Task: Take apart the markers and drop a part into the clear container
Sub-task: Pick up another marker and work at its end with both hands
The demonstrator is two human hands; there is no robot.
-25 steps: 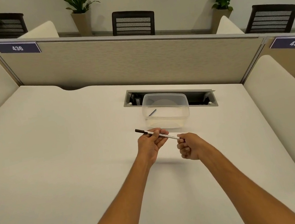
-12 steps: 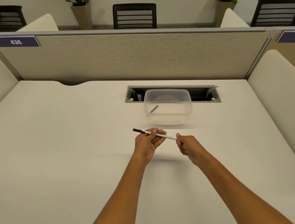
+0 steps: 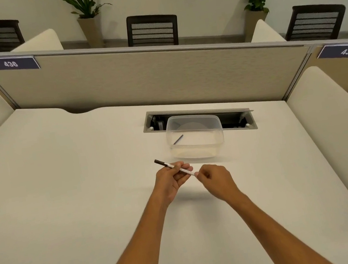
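Observation:
A thin white marker [image 3: 174,168] with a black cap at its far left end is held over the white desk. My left hand [image 3: 171,178] grips its middle. My right hand [image 3: 214,177] pinches the marker's near right end with its fingertips; that end is hidden by the fingers. Just beyond the hands stands the clear container [image 3: 209,123], rectangular and lidless. A small dark marker part [image 3: 178,139] lies inside it near its left wall.
A cable slot [image 3: 248,122] is cut into the white desk [image 3: 62,185] behind the container. A beige partition [image 3: 147,76] closes off the back, with cream side panels at left and right. Chairs and potted plants stand beyond it.
My right hand has loosened from a fist around the marker's end to a fingertip pinch. The marker and left hand stay in about the same place.

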